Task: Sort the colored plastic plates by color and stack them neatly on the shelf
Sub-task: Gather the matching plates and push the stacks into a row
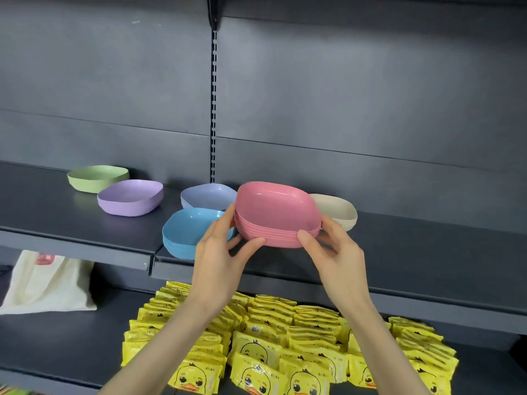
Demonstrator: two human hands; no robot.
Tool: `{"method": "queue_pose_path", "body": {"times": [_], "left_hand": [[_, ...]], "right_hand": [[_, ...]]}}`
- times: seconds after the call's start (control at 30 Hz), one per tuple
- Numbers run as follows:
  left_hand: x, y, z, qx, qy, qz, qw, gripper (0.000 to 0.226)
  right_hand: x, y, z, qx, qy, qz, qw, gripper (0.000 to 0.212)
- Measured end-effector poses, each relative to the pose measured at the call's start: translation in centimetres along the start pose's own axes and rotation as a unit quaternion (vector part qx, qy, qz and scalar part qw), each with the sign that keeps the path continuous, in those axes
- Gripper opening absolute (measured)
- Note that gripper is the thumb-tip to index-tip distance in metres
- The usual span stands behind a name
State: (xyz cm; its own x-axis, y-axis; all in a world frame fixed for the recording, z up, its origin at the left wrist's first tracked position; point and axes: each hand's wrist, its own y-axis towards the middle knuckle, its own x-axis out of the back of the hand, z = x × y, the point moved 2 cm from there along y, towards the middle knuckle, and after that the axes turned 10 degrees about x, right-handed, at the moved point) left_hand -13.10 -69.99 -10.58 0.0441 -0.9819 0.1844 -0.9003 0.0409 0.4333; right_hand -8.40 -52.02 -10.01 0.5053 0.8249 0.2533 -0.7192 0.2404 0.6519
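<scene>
Pink plate stack (278,215) gripped btwn left hand (221,252) & right hand (332,252), above shelf (85,223).

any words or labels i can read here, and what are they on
"CKOK", as far as it can be made out: on the yellow duck packets.
Other print on those packets: too small and blurred to read.
Red mark on the cream bag: blurred, unreadable.
The pink plates and other plates: no text shows.

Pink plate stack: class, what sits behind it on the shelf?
A cream stack and a lavender-blue stack show partly; the pink stack covers their inner edges and the shelf between.
</scene>
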Motion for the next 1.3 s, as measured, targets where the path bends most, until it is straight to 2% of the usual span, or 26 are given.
{"method": "queue_pose_path", "body": {"times": [0.17,0.3,0.47,0.67,0.87,1.07,1.3], "left_hand": [[4.7,0.6,-1.4,-0.016,-0.032,-0.044,0.998,0.060],[10.1,1.3,-1.1,-0.015,-0.048,-0.065,0.997,0.067],[19.4,2.4,0.6,-0.037,-0.023,-0.080,0.996,0.068],[30.2,4.6,3.8,-0.025,-0.001,-0.084,0.996,0.058],[37.6,8.2,6.3,-0.012,0.008,-0.094,0.995,0.054],[41.8,13.6,9.0,-0.018,0.004,-0.088,0.996,0.049],[45.9,21.3,14.6,-0.015,0.032,-0.098,0.995,0.048]], "right_hand": [[-3.3,1.4,3.7,0.022,0.050,-0.006,0.999,0.039],[-8.1,2.1,6.6,0.041,0.085,-0.003,0.996,0.039],[-17.2,1.9,10.4,0.052,0.110,-0.006,0.993,0.034],[-27.9,1.4,14.1,0.043,0.134,0.003,0.990,0.036],[-35.7,3.0,16.4,0.042,0.139,0.015,0.989,0.032],[-42.3,6.9,16.5,0.054,0.135,0.023,0.989,0.032],[-51.7,12.4,12.8,0.038,0.138,0.034,0.989,0.036]]}}
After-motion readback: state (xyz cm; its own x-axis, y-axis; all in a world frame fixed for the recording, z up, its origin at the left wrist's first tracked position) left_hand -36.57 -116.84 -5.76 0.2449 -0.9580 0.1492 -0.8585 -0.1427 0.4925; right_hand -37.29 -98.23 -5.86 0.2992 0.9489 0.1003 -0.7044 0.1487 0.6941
